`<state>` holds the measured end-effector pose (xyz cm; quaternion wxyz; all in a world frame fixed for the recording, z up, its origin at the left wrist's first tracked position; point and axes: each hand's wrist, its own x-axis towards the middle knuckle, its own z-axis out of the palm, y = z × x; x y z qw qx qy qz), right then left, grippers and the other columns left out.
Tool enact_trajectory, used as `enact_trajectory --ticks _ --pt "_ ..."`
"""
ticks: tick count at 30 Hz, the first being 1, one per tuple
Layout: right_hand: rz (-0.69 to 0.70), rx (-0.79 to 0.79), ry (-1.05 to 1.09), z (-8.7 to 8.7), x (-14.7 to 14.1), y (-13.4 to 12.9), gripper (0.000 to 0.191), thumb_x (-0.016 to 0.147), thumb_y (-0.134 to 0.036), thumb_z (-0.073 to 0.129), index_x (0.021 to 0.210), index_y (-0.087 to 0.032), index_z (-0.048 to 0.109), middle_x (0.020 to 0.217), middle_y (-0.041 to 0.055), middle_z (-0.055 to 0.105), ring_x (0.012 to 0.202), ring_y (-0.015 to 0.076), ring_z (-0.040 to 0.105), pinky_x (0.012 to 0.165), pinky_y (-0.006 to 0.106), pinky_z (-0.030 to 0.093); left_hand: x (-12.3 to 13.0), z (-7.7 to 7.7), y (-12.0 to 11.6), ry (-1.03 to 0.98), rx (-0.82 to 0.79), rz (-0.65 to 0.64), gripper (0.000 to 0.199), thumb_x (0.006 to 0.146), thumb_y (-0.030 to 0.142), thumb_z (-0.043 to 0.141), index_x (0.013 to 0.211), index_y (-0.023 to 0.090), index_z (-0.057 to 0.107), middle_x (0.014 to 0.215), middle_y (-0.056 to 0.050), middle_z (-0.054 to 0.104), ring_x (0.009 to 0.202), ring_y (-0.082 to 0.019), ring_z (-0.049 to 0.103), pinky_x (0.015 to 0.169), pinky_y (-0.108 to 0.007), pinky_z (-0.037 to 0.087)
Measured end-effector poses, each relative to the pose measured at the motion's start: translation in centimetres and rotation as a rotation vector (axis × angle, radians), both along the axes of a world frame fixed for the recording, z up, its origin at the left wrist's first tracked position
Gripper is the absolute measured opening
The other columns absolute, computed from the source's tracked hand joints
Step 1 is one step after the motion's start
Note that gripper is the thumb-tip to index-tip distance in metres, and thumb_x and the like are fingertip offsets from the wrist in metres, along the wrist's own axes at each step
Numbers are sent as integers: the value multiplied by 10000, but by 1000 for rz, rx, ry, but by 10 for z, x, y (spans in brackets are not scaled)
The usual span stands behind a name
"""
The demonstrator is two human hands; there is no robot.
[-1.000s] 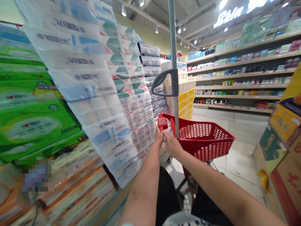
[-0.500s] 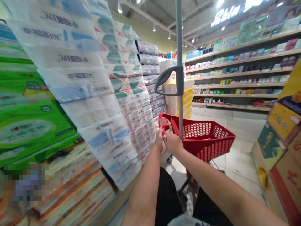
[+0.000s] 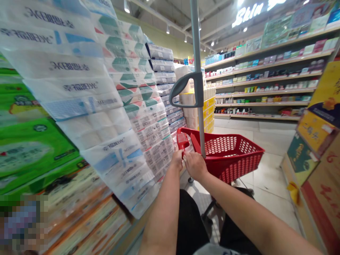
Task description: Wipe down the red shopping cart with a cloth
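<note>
Head view; clock centred on the joined hands, 12 at the top of the frame. Left hand [image 3: 176, 160]: fingers curled closed around the near end of a red handle [image 3: 182, 140], thumb side up. Right hand [image 3: 196, 165]: just beside the left, at 3 o'clock from it, fingers likewise bent closed on the same handle; undersides of both grips hidden. The handle belongs to a red shopping cart [image 3: 235, 164], whose perforated basket extends toward 3 o'clock, well above the pale tiled floor [image 3: 267, 182]. One wheel [image 3: 190, 180] shows just below the hands, near 6 o'clock. A grey pole [image 3: 196, 46] rises toward 12, its lower end overlapping the near side of the basket; cannot tell how it is fixed. On it sits a grey loop grip [image 3: 199, 92], well clear of the hands. Surroundings: white wrapped paper packs [image 3: 90, 124] piled at 10 o'clock; green-and-red patterned packs [image 3: 132, 67] and grey-blue packs [image 3: 166, 78] at 11; green packs [image 3: 34, 141] at 9; orange-edged packs [image 3: 92, 219] at 8; stocked shelves [image 3: 265, 85] at 2; cartons [image 3: 309, 141] at 3, beyond the cart. Black-clothed legs [image 3: 190, 219] at 6.
</note>
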<state>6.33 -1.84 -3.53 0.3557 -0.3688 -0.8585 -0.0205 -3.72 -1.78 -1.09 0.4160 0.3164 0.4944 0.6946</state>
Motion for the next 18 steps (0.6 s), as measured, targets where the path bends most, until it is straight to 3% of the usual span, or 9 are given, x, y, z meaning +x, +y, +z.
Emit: enact_trajectory --ticks 2,4,6,9,11,13,15,18 --pt "70 55 59 -13 5 -3 447 919 -251 438 1340 -113 501 1151 191 628 1055 301 575 932 474 434 7 2 -11 195 61 167 555 820 214 507 1371 215 437 1007 -49 685 829 -151 665 723 -264 526" --pt "164 22 134 -16 9 -4 525 878 -223 485 1388 -109 444 1224 198 596 1103 303 551 960 481 426 18 1 -24 482 196 341 481 919 251 395 1398 213 416 1274 -84 600 1137 -185 588 953 -320 481" --pt "360 -55 219 -12 16 -4 570 838 -219 533 1390 -118 437 1252 178 590 1125 284 550 975 454 434 28 -2 -37 805 335 332 451 982 292 275 1402 226 427 1432 -71 483 1334 -194 428 1114 -360 356" --pt "617 -205 369 -6 38 0 449 832 -217 531 1278 -172 556 1171 102 647 1055 225 602 941 375 475 37 -12 -48 1246 318 205 471 996 319 240 1422 206 408 1456 -86 462 1384 -210 363 1146 -413 316" --pt "544 -249 496 -9 60 6 331 863 -196 458 1136 -202 645 1088 68 681 1002 197 626 916 349 488 40 -19 -49 1469 199 272 475 980 314 306 1412 149 412 1422 -140 487 1351 -255 405 1118 -464 333" --pt "306 -187 589 -19 81 18 313 893 -200 403 1046 -207 676 1068 72 690 1027 201 618 946 369 464 41 -24 -46 1641 73 397 417 954 279 369 1310 121 517 1307 -173 572 1264 -296 481 1094 -519 321" --pt "117 -133 477 -32 95 33 311 929 -251 392 1058 -208 672 1092 83 690 1065 221 604 978 408 425 40 -26 -41 1768 -4 483 319 932 247 402 1112 124 634 1124 -165 652 1140 -304 547 1069 -536 313" --pt "38 -126 189 -52 102 52 340 975 -323 359 1113 -203 646 1134 91 680 1091 231 591 968 416 407 34 -24 -36 1890 -6 492 257 915 251 431 909 140 663 947 -134 668 995 -283 575 990 -476 367"
